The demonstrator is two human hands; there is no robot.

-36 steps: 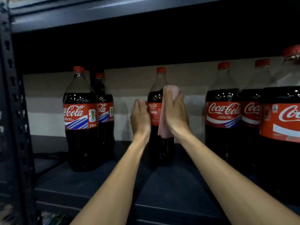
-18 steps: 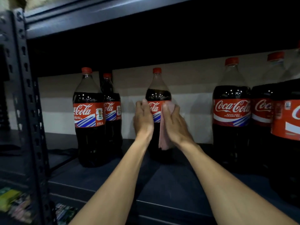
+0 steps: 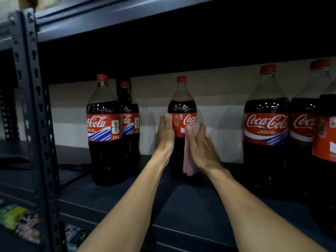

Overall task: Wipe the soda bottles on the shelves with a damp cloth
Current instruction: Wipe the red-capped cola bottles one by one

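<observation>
Two bare hands clean a cola bottle on a dark metal shelf.

The middle bottle (image 3: 181, 106), red-capped and red-labelled, stands upright towards the back of the shelf (image 3: 181, 206), apart from its neighbours. The left hand (image 3: 164, 132) grips its left side at label height, fingers (image 3: 163, 119) curled round the plastic. The right hand (image 3: 201, 146) holds a folded pink cloth (image 3: 188, 160) against the bottle's right front, fingers clamped over the cloth's top edge, the rest hanging down past the label. Two bottles (image 3: 104, 124) stand close together to the left, one behind the other. More bottles (image 3: 265, 124) crowd the right side. A perforated upright post (image 3: 36, 106) frames the left edge.
</observation>
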